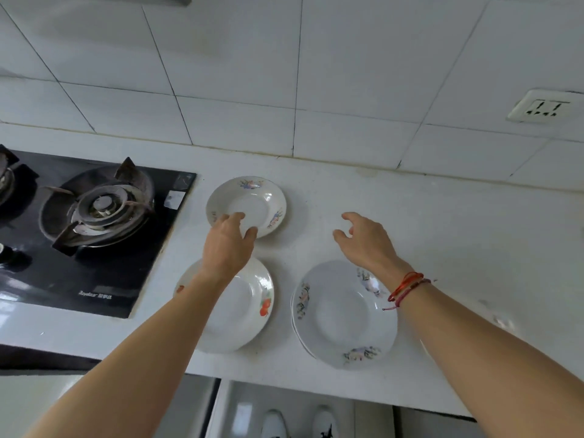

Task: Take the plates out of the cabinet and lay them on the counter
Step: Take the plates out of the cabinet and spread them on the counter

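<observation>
The small plate (252,200), a glossy white round dish with a deep well and faint floral sprigs on its broad rim, sits on the counter (442,232) near the back, just right of the hob. The left hand (227,245) pinches its near rim, fingers curled over the edge and thumb beside them. Nearer the front edge lie a larger white plate with a red fruit motif (252,308), partly under the left forearm, and to its right a flowered plate (341,314) whose left edge shows a second rim beneath it. The right hand (366,238) hangs above bare counter between the plates, fingers loosely bent, holding nothing; red thread bracelets (407,286) circle its wrist. The counter is pale, speckled stone. The black glass hob (94,279) carries a round metal burner (104,205). Behind rise glossy white square tiles (237,74) with a wall socket (543,105).
</observation>
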Demonstrator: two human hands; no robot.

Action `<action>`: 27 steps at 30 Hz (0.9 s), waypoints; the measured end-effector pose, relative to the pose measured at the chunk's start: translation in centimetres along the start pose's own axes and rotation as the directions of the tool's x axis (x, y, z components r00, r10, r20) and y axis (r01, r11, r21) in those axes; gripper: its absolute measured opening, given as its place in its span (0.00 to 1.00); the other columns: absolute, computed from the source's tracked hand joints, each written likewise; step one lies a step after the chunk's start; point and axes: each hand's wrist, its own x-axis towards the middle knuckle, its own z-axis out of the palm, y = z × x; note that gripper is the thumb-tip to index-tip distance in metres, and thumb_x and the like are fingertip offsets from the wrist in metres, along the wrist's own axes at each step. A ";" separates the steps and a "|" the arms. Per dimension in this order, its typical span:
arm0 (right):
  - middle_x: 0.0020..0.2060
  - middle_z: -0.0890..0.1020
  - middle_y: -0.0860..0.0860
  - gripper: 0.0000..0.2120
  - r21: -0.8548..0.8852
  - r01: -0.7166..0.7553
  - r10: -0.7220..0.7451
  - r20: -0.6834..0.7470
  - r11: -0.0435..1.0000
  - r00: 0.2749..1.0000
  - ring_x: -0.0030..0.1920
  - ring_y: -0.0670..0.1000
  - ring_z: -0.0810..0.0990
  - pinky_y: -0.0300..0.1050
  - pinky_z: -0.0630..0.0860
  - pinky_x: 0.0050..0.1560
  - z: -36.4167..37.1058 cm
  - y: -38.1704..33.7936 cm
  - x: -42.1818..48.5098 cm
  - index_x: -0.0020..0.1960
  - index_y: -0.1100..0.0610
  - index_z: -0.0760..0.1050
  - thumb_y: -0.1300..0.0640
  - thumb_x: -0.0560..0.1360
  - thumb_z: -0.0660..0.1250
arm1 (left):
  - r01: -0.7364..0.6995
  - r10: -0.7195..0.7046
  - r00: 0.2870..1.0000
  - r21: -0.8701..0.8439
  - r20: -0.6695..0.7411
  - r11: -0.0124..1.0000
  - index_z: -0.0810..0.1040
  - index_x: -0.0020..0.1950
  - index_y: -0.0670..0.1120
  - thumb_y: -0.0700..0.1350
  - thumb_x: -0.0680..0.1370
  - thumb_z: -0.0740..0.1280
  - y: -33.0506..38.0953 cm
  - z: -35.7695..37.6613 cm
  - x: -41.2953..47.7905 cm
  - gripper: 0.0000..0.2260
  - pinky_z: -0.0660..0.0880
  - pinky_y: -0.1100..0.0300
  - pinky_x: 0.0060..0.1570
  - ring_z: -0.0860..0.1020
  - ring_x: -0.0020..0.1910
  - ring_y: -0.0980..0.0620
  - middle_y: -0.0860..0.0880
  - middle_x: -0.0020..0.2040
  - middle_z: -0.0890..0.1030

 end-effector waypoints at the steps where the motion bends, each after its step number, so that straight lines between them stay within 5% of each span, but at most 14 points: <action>1: 0.64 0.78 0.58 0.25 0.007 -0.007 0.007 -0.007 1.000 1.000 0.65 0.57 0.76 0.52 0.73 0.64 -0.5 0.5 -0.9 0.76 0.55 0.65 0.49 0.81 0.61 | -0.006 0.006 1.000 -0.006 0.007 1.000 0.73 0.69 0.42 0.49 0.79 0.66 0.5 0.2 -0.7 0.21 0.75 0.49 0.59 0.78 0.56 0.41 0.41 0.62 0.77; 22: 0.60 0.80 0.57 0.25 0.036 -0.189 0.190 -0.004 0.981 0.982 0.62 0.56 0.77 0.46 0.72 0.59 -1.0 10.7 -10.3 0.75 0.59 0.65 0.52 0.81 0.62 | 0.081 -0.076 0.967 -0.008 0.244 0.997 0.74 0.67 0.38 0.45 0.77 0.68 4.0 6.4 -10.4 0.20 0.73 0.51 0.59 0.77 0.58 0.41 0.40 0.57 0.80; 27: 0.47 0.82 0.57 0.19 0.015 -0.241 0.240 0.036 0.970 0.970 0.50 0.57 0.80 0.50 0.78 0.52 0.9 12.2 -9.5 0.65 0.64 0.73 0.54 0.78 0.63 | 0.136 -0.131 0.943 0.003 0.305 0.991 0.77 0.53 0.36 0.48 0.77 0.69 4.1 7.6 -10.4 0.15 0.78 0.51 0.45 0.80 0.45 0.42 0.43 0.44 0.81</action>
